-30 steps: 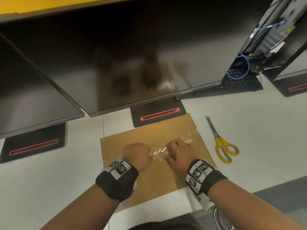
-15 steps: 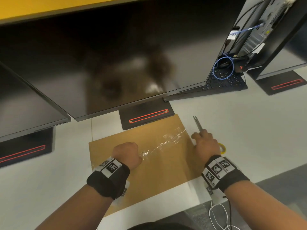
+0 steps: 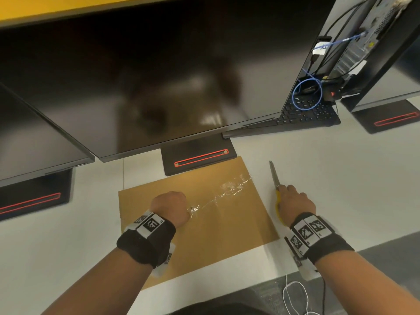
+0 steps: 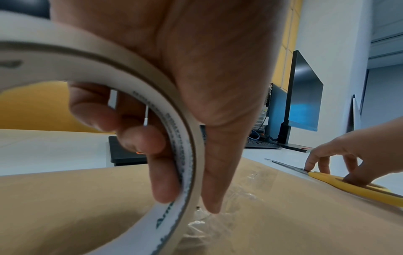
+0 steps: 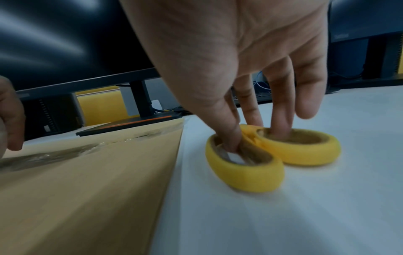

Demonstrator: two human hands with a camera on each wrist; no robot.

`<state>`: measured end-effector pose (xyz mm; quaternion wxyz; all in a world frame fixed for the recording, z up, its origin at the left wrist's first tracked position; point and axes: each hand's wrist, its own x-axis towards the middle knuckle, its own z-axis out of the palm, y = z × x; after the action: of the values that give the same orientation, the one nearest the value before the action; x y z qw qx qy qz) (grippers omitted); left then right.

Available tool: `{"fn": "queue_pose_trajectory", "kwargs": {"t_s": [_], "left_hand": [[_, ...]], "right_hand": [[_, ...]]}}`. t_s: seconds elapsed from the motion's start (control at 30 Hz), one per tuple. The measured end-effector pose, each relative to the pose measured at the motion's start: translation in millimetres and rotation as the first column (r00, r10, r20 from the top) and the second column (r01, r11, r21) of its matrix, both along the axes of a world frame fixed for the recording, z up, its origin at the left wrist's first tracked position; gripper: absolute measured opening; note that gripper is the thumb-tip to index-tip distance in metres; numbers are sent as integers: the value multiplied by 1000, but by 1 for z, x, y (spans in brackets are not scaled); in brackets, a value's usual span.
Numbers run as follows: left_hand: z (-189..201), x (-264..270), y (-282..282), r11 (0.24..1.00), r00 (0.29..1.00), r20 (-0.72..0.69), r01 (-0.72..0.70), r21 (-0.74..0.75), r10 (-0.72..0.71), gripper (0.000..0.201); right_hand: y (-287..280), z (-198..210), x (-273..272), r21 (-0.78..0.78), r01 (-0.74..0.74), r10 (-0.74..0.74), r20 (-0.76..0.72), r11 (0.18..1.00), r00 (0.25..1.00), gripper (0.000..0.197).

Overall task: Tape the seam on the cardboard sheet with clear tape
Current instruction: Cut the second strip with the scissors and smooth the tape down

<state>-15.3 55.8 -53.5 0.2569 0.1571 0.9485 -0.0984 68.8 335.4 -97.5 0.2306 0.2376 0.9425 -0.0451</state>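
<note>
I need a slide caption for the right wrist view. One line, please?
Right hand slips its fingers into the yellow scissors handles on the white desk, beside the taped cardboard sheet.

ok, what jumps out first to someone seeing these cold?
The yellow-handled scissors on the white desk, just right of the cardboard sheet, with the right hand slipping its fingers into the loops. Next, the crinkled clear tape running diagonally across the sheet to the tape roll, which the left hand grips on the cardboard.
</note>
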Motion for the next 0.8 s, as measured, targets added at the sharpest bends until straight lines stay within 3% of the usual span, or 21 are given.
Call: {"fn": "queue_pose_trajectory", "kwargs": {"t_s": [0.13,0.27,0.5,0.63,0.8], "left_hand": [[0,2,-9,997,999,23,-31,71,30,26],[-1,4,-17,995,999,53,0,102,-6,27],[-2,9,-27,990,999,48,-2,140,-5,32],[-3,10,-31,986,999,47,-5,167,-3,31],[-2,10,-33,984,998,56,-9,177,-1,32]], "right_hand": [[-7,2,1,-58,7,-8,-18,998,1000,53],[-17,7,1,-200,-54,21,-161,978,987,55],[-55,17,11,-417,-351,246,-285,838,926,58],[-76,6,17,-423,-506,454,-224,752,862,57],[-82,-5,12,-342,-601,553,-237,722,799,61]]}}
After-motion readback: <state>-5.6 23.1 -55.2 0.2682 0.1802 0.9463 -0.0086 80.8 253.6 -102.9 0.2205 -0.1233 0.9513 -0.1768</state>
